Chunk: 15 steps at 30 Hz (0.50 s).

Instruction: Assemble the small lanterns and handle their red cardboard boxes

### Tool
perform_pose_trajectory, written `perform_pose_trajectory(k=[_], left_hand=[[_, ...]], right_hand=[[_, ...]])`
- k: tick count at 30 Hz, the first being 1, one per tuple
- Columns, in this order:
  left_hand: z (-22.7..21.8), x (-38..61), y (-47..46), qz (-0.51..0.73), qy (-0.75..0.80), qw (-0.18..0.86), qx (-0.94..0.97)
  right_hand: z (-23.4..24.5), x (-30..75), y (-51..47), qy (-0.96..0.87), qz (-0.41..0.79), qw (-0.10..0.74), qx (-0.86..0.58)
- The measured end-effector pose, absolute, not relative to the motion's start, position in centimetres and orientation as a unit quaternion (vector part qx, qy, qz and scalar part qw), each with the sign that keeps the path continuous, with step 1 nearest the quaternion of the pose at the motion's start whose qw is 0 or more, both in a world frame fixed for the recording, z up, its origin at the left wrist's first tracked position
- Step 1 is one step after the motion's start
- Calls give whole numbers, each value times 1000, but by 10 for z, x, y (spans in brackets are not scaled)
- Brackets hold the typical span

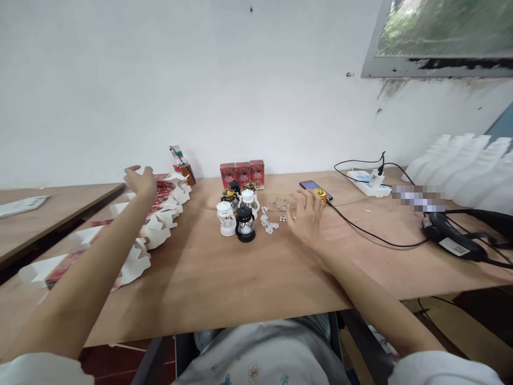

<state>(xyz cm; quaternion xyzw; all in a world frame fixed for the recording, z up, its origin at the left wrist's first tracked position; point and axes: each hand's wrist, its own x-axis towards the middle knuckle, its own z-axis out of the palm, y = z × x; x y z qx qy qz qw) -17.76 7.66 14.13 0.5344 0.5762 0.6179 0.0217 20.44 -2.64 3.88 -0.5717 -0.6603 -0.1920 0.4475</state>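
My left hand [141, 183] reaches over the far end of a row of flattened red-and-white cartons [154, 222], its fingers apart and nothing visible in them. My right hand [306, 218] hovers over the table with fingers spread, just right of small white tags [269, 224], tiny round pieces [282, 218] and a pile of thin metal bits [280, 203]. A gold mini lantern [321, 195] shows right behind its fingers. Mid-table stand several mini lanterns, among them a black one [245, 224], a white one [226, 219] and a bronze-coloured one [230, 199].
Three red boxes [242, 174] stand against the wall. Behind my right hand lies a phone [312, 185] with a black cable. A power strip [368, 183], a black strapped device [455, 238] and white foam-like pieces [460, 171] are to the right. A bottle [185, 170] stands at back left.
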Motion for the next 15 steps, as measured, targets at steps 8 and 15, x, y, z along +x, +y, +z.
perform_pose_trajectory(k=[8, 15], left_hand=[[73, -76, -38, 363, 392, 129, 835], [29, -33, -48, 157, 332, 106, 924]], right_hand=[[27, 235, 2, -585, -208, 358, -697], [21, 242, 5, -589, -172, 371, -697]])
